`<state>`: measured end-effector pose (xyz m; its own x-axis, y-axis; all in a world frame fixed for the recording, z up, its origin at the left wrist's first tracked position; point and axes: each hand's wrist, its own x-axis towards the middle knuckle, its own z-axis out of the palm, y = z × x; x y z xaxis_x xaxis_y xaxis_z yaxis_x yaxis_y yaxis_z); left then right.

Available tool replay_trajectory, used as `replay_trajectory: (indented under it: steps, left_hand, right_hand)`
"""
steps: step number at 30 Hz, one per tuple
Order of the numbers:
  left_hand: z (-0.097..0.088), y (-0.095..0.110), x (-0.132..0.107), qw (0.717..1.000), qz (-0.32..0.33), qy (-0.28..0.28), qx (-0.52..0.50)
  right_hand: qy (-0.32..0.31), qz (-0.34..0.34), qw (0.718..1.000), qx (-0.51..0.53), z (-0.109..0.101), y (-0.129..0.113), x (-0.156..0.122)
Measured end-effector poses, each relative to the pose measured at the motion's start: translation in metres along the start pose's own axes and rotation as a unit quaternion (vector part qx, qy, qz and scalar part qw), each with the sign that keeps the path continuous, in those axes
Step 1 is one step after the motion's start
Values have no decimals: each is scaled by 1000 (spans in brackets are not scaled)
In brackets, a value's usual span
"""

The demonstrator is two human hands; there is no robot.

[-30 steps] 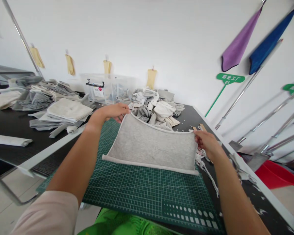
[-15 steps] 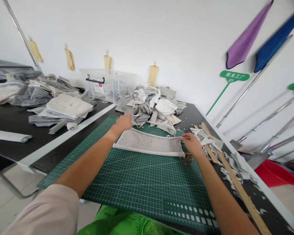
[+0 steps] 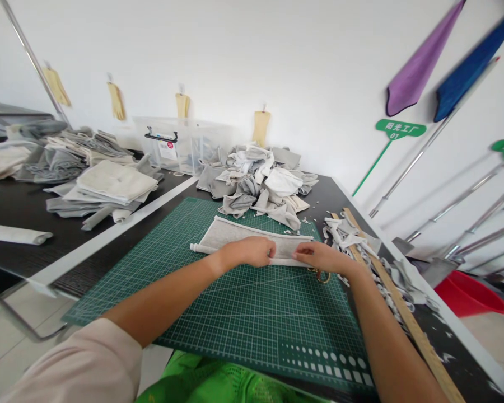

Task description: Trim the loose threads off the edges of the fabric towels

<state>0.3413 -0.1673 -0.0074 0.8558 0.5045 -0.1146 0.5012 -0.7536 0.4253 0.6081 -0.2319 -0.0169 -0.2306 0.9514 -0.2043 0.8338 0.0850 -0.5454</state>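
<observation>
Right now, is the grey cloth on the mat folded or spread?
Looks flat: the grey cloth lies on the green mat under the left hand and right hand; any fold beneath is hidden.

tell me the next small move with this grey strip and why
Probably smooth the grey fabric strip flat along its length, working outward with the left hand and right hand. Both hands rest near its middle on the green cutting mat, and its left end looks rolled rather than lying flat.
</observation>
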Motion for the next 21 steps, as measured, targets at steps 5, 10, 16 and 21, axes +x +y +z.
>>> replay_trajectory:
  steps: [5,10,16,21]
  left_hand:
    - [3,-5,1,999,-1,52,10]
    - [5,-8,1,990,15,138,16]
    - [7,-11,14,991,26,122,-43]
    - [8,-12,19,984,26,176,-18]
  right_hand:
    - [-32,-26,999,-8,-2,-9,-4]
    - [6,-4,1000,8,-2,-10,-3]
    - [71,-11,995,73,7,-9,8]
    - [118,-26,980,157,4,-14,6]
